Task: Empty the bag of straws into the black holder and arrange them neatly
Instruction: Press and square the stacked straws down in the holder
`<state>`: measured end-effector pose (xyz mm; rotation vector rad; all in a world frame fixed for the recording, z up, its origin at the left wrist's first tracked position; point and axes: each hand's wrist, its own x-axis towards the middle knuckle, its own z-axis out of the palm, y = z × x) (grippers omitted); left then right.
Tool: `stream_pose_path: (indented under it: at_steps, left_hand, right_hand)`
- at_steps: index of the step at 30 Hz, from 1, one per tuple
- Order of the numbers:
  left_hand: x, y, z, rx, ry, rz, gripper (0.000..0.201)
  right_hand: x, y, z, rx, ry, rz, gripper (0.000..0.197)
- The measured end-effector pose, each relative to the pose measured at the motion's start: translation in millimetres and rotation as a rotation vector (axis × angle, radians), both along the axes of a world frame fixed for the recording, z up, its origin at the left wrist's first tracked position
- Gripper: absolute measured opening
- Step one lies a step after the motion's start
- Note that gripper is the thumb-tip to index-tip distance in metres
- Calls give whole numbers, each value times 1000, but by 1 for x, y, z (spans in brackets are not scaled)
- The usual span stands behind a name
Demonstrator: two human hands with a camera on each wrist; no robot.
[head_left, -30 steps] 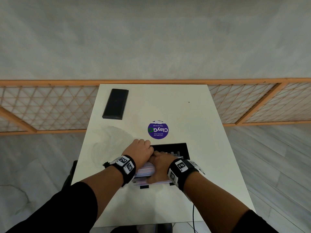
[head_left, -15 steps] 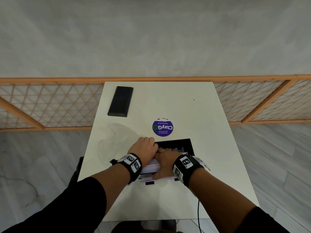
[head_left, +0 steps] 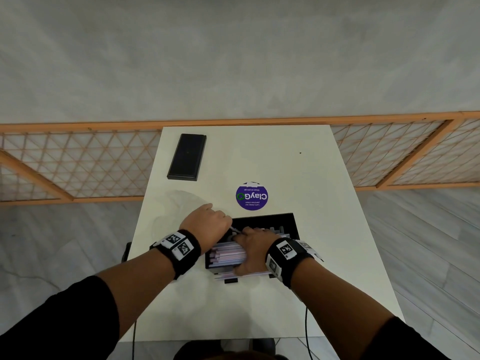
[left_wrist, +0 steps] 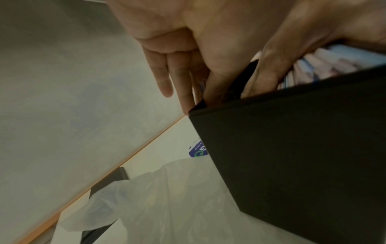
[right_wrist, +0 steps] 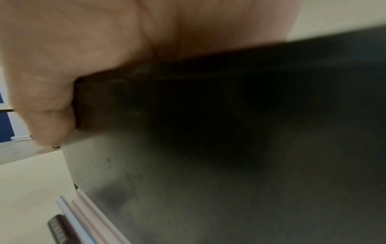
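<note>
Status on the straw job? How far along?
Done: the plastic bag lies flat and looks empty on the table, left of the black holder; the straws are in it.
In hand: left hand at the holder's left edge, right hand on the pile.
Left: a few straws stick out at the holder's near end; they need tucking in.
</note>
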<state>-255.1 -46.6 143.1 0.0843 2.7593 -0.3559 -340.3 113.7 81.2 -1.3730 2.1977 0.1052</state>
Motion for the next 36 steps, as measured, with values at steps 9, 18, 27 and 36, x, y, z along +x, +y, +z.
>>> stream_pose_path:
  at_steps: [9,18,27,36]
  left_hand:
    - [30,-55,53,242,498,186,17]
    - [50,-24,45,634,582,465,8]
    - [34,17,-9,658,360,413,10]
    - [34,38,-34,676,144,187,63]
  right_hand:
    - [-1,-1,7,29,-16,14,90]
    - [-3,22,43,-99,49,58,95]
    - [-14,79,63,-255,90,-79,42]
    - [-8,139,66,-539,-450,-806,22]
